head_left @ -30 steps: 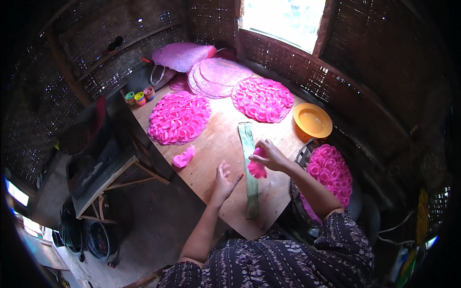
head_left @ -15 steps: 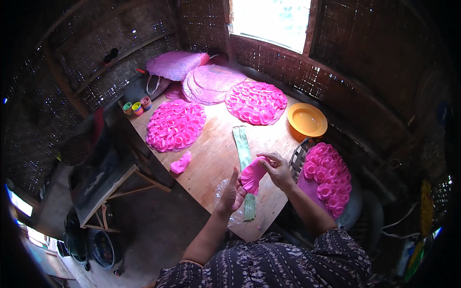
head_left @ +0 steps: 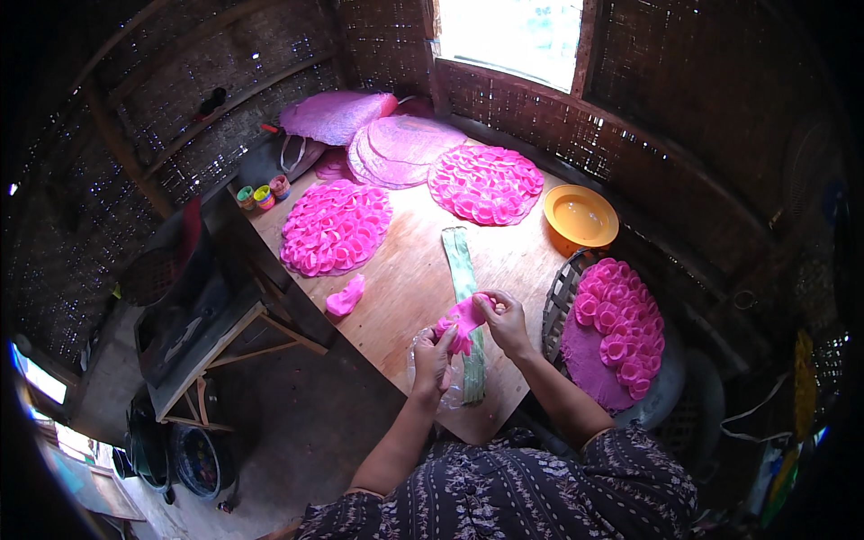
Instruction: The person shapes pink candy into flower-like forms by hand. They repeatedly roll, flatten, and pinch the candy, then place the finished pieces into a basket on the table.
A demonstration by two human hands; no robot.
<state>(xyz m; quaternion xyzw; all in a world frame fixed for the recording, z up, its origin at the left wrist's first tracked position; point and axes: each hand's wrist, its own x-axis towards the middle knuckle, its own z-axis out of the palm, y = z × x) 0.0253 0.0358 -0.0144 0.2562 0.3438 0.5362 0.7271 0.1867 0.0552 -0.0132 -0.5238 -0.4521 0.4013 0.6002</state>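
Between my two hands, over the wooden table (head_left: 396, 297), hangs a thin, soft, ruffled pink piece (head_left: 465, 321). My left hand (head_left: 434, 367) pinches its left side between thumb and fingers. The opposite end is gripped by my right hand (head_left: 505, 322), fingers curled together. Under the hands runs a long pale green strip (head_left: 458, 261), partly covered by them. Crumpled transparent plastic (head_left: 418, 360) lies beside my left hand. Farther left, a loose pink lump (head_left: 346, 296) rests near the table's edge.
Two round mats of pink ruffles (head_left: 337, 228) (head_left: 486, 185) lie farther back, with flat pink discs (head_left: 405, 148) behind. Small colored cups (head_left: 263, 197) stand at left. At right are an orange basin (head_left: 580, 217) and a partly covered pink ruffled mat (head_left: 621, 328) by a dark basket (head_left: 558, 310).
The pink piece, spread like a fan before, is now bunched and held more level. My left hand has closed its thumb and fingers on it; my right hand has shifted slightly left.
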